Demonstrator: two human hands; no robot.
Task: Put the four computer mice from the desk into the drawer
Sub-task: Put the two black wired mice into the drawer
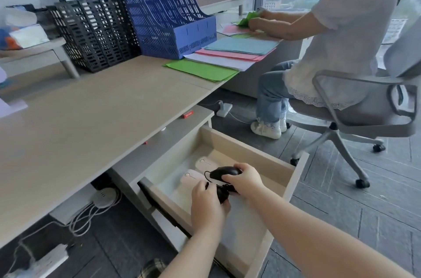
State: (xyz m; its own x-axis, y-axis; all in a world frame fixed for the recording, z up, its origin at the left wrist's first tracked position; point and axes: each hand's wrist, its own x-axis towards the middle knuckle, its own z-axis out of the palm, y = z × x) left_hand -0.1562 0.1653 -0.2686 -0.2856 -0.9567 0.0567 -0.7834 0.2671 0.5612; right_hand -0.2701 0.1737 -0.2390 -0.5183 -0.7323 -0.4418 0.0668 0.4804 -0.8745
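Both hands are inside the open drawer (pixel 293 177), each closed on a black mouse. Right hand (pixel 247 178) grips the upper black mouse (pixel 224 172) from its right end, fingers (pixel 230 178) wrapped over the top, holding it just above the drawer floor. Left hand (pixel 207 204) is curled round the lower black mouse (pixel 222 193), mostly hidden by the palm. A thin black cord (pixel 206 175) loops off the upper one, so these look wired; probably held low and close together to keep the cords from snagging on the drawer front.

Two pale pink mice (pixel 193 176) already lie side by side at the back-left of the drawer, flat on its floor. That leaves the front-right free, which is likely where the black pair goes.

Bench (pixel 91 118) shows no mouse left on it, so my read: all four are in or over the drawer, only the release remains.

Writing: a small red tag (pixel 188 114) under the bench edge has white text, too blurred to read. No logo legible on any mouse.
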